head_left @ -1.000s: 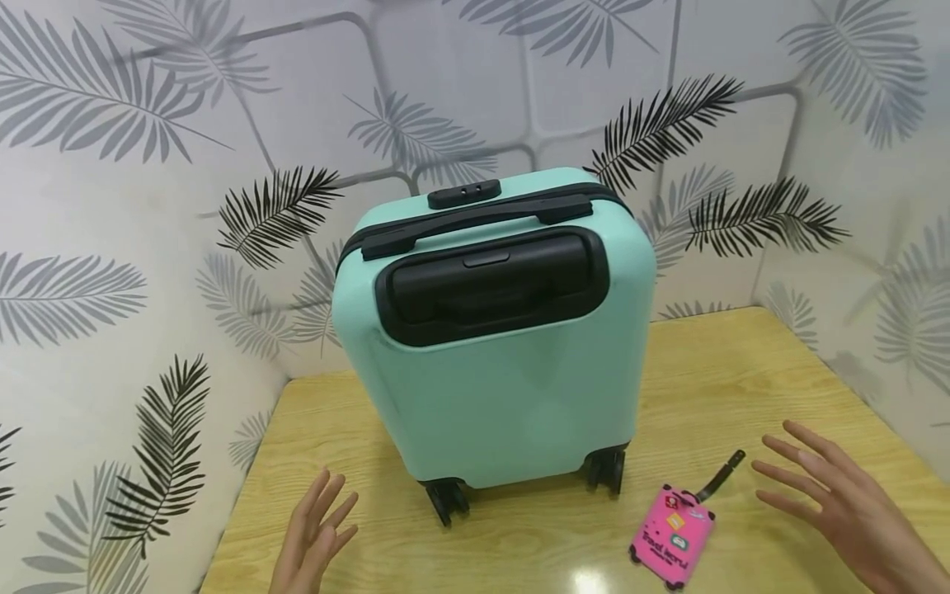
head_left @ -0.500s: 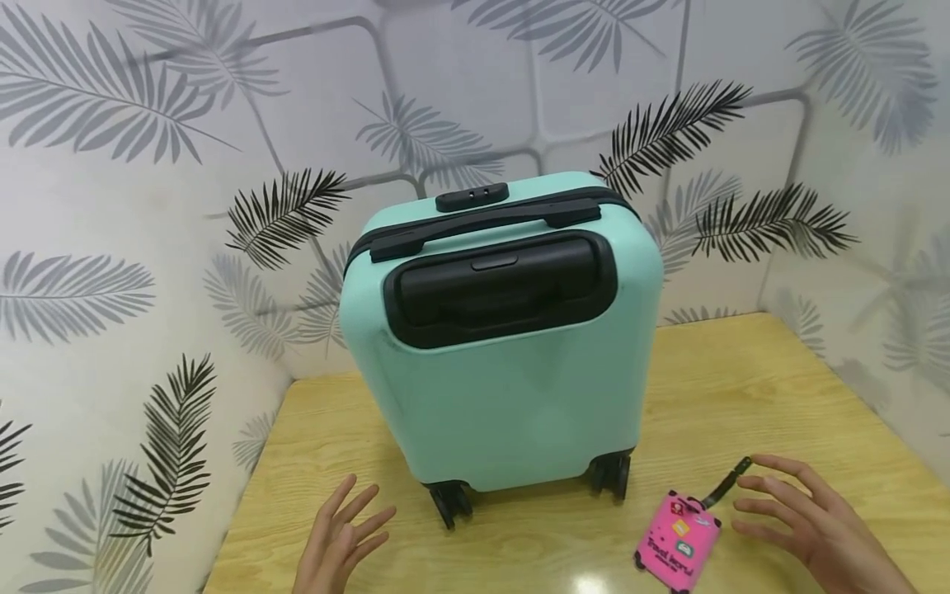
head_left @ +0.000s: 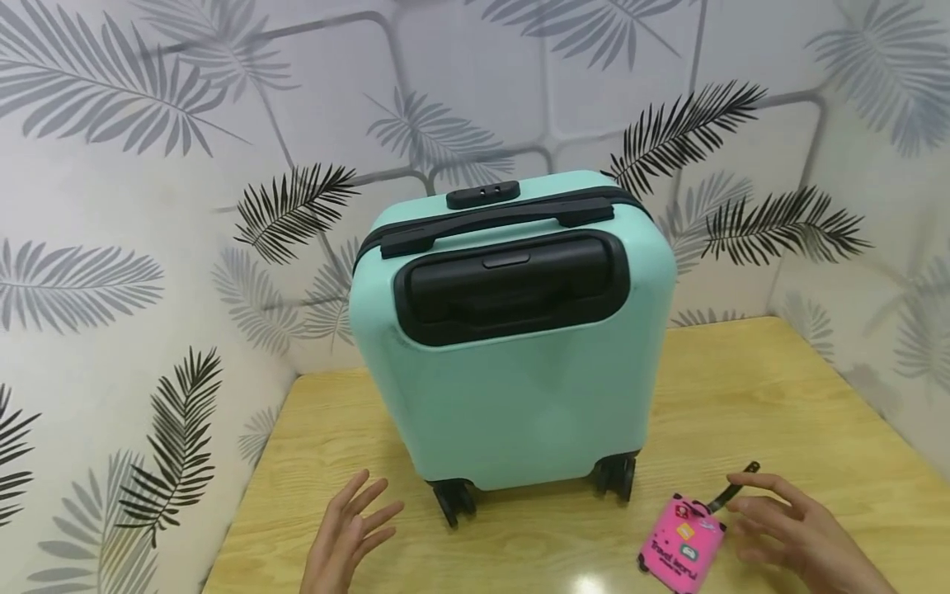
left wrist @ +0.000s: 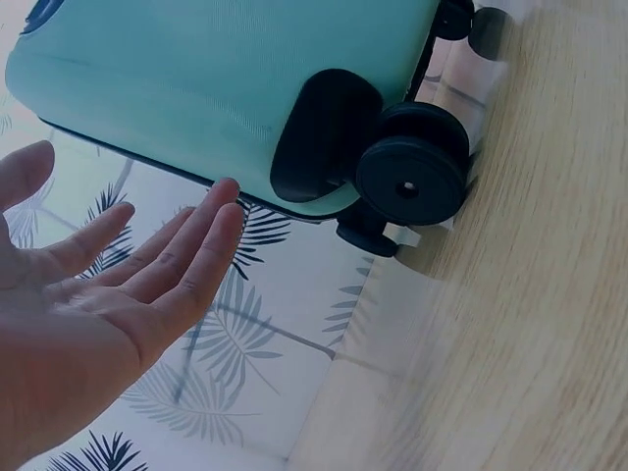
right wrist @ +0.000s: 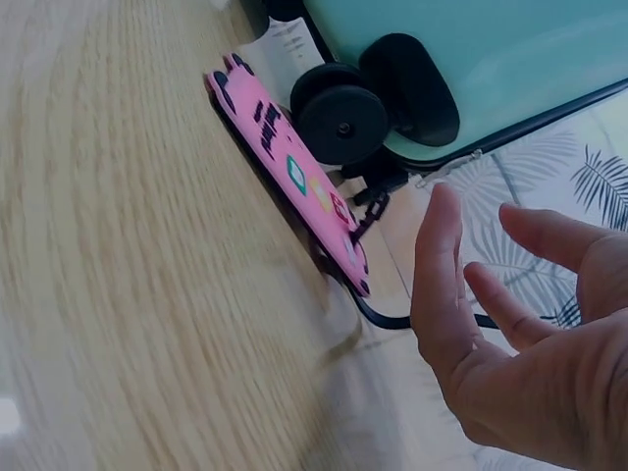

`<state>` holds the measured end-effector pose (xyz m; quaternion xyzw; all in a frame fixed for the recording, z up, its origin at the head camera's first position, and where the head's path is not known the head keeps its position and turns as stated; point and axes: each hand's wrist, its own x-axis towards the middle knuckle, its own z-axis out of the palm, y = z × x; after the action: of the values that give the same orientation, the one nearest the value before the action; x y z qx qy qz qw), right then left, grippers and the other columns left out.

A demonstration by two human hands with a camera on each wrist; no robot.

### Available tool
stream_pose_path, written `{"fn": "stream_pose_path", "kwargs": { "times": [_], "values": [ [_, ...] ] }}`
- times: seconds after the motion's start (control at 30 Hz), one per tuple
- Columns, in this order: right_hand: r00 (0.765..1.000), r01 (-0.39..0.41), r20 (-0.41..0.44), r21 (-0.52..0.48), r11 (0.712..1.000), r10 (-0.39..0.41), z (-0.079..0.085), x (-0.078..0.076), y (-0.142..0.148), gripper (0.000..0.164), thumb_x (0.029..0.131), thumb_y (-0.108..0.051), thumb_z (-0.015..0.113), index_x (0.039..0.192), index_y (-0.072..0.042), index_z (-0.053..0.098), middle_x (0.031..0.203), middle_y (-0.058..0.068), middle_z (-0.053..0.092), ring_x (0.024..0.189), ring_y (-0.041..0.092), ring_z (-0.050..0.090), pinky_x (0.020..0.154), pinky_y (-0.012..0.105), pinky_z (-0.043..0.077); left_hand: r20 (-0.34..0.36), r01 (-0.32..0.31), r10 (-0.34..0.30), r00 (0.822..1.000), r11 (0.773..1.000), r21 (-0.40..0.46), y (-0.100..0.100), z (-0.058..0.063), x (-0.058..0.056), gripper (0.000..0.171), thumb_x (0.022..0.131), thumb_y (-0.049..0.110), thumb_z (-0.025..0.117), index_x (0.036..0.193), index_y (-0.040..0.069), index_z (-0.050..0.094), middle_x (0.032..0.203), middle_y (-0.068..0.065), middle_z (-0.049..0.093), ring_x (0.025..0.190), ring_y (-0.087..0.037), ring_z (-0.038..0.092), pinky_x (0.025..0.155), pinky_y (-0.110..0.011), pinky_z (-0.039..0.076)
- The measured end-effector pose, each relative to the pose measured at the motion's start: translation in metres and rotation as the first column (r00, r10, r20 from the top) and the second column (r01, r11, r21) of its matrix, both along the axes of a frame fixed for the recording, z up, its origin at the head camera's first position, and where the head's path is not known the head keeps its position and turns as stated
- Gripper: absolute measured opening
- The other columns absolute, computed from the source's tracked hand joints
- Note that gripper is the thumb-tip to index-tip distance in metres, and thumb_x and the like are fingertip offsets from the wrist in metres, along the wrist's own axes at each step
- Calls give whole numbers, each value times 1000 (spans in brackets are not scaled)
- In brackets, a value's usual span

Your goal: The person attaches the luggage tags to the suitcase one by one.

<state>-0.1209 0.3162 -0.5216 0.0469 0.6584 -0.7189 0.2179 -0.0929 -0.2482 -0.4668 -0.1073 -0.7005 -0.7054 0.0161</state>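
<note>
A mint-green suitcase (head_left: 534, 404) stands upright on its black wheels, its black pull handle (head_left: 512, 280) lowered into the recess. To its right on the table lies a pink luggage tag (head_left: 679, 544) shaped like a small suitcase, with a black strap (head_left: 731, 488). My right hand (head_left: 790, 528) hovers just right of the tag, fingers bent near the strap; the right wrist view shows a gap between hand and tag. My left hand (head_left: 349, 536) is held in front of the suitcase's left wheel, fingers spread, touching nothing; its palm (left wrist: 88, 334) shows in the left wrist view.
The wood-grain table (head_left: 319, 437) carries the suitcase and the tag. Behind it and along both sides rise walls (head_left: 475, 99) papered with leaf patterns. A combination lock (head_left: 482, 194) sits on the suitcase's top.
My right hand has moved left and down towards the tag's strap, its fingers bending more. My left hand has shifted a little to the right. Suitcase and tag stay put as the view drifts slightly.
</note>
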Motion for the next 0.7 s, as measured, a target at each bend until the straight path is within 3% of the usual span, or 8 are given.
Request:
{"fn": "stream_pose_path", "kwargs": {
  "times": [0.2,0.4,0.5,0.57,0.63,0.7],
  "values": [
    [997,23,68,128,991,-32,-4,-3,-10,24,108,-32,59,114,-55,64,120,-5,68,102,18,65,79,43,62,20,66,-67,998,997,40,4,-5,-3,35,116,20,32,145,30,49,137,11,62,121,-11,67,98,-31,56],
    [998,22,49,179,984,-31,-8,-6,-16,31,105,-27,63,108,-57,62,113,-1,70,92,20,66,69,37,62,65,110,-114,991,992,56,11,-6,-6,33,116,23,33,139,35,53,132,13,65,120,-10,67,100,-30,55],
    [998,37,48,181,983,-46,-10,-8,-23,33,103,-21,66,133,-37,65,108,1,70,87,22,68,66,35,61,95,133,-138,986,989,60,14,-8,-7,31,116,26,34,140,30,53,130,11,67,120,-10,68,100,-31,55],
    [997,51,44,212,976,-62,-11,-9,-29,47,102,-18,67,147,-15,56,107,2,71,81,23,68,64,35,61,110,149,-155,982,987,59,17,-10,-7,31,116,27,35,141,24,53,129,7,68,119,-11,68,101,-32,55],
    [997,65,31,270,961,-76,-11,-10,-35,62,101,-18,69,153,2,42,104,4,70,76,23,67,62,35,60,132,157,-164,978,986,56,20,-12,-6,35,115,27,36,144,13,52,130,-1,69,118,-12,69,100,-33,56],
    [996,82,9,365,927,-92,-12,-12,-41,63,98,-18,71,150,5,44,101,4,68,72,21,63,60,33,58,153,164,-171,973,985,55,23,-14,-6,43,115,29,38,146,2,48,130,-9,68,116,-13,69,100,-35,56]
  ]
}}
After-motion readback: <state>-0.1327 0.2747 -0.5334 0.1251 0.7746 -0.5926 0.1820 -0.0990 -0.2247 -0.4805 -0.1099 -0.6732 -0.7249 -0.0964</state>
